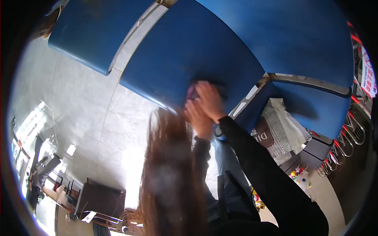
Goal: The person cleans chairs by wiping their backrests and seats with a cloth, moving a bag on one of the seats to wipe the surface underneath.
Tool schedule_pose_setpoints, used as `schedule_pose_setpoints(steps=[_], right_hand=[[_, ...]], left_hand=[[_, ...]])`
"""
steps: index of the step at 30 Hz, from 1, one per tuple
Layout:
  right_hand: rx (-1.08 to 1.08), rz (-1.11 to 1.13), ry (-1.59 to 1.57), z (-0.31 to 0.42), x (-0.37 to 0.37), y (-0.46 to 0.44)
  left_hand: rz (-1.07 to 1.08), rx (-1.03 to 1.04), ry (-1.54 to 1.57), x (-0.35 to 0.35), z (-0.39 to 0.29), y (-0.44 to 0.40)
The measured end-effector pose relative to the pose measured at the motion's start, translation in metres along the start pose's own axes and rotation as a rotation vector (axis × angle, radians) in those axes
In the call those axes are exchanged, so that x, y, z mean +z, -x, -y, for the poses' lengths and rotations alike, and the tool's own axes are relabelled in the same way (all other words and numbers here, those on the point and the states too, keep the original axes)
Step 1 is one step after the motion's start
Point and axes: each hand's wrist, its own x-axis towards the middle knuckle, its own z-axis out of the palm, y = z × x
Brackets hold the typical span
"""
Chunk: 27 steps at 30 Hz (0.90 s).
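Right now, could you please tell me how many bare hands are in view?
2: the right hand and, beside it, the left hand, both at a blurred, dark purplish object on the smooth blue seat.

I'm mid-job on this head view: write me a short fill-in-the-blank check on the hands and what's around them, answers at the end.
1. The right hand and left hand are close together at a blurred, dark purplish item on a ____ panel.
2. The right arm's sleeve is ____.
3. The long brown strands beside the left arm are ____.
4. The red-and-white sign is near the picture's ____ edge.

Missing words: blue; black; hair; right.
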Motion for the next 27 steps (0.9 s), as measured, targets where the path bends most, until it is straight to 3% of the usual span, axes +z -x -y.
schedule_pose_setpoints(steps=[3,6,10,13,15,21,23,27], right_hand=[[0.243,-0.08,0.16,-0.078,-0.004,0.079],[0.357,-0.151,0.123,-0.127,-0.025,0.109],[0.45,-0.263,0.129,-0.161,-0.029,0.079],[0.613,-0.359,0.091,-0.157,-0.026,0.031],[0.609,-0.374,0.139,-0.147,-0.026,-0.004],[0.419,-0.201,0.481,-0.098,-0.036,-0.141],[0.444,-0.399,0.195,-0.067,-0.031,-0.196],[0.305,-0.448,0.019,0.0,-0.046,-0.27]], left_hand=[[0.041,0.283,0.028,0.046,-0.059,0.024],[0.033,0.48,0.121,0.049,-0.105,0.011],[0.001,0.687,0.038,0.043,-0.125,-0.046],[-0.068,0.822,-0.023,0.025,-0.121,-0.1],[-0.131,0.89,-0.084,0.018,-0.111,-0.132],[-0.121,0.732,-0.193,-0.037,-0.043,-0.229],[-0.15,0.67,-0.193,-0.06,-0.008,-0.262],[-0.199,0.505,-0.199,-0.096,0.053,-0.301]])
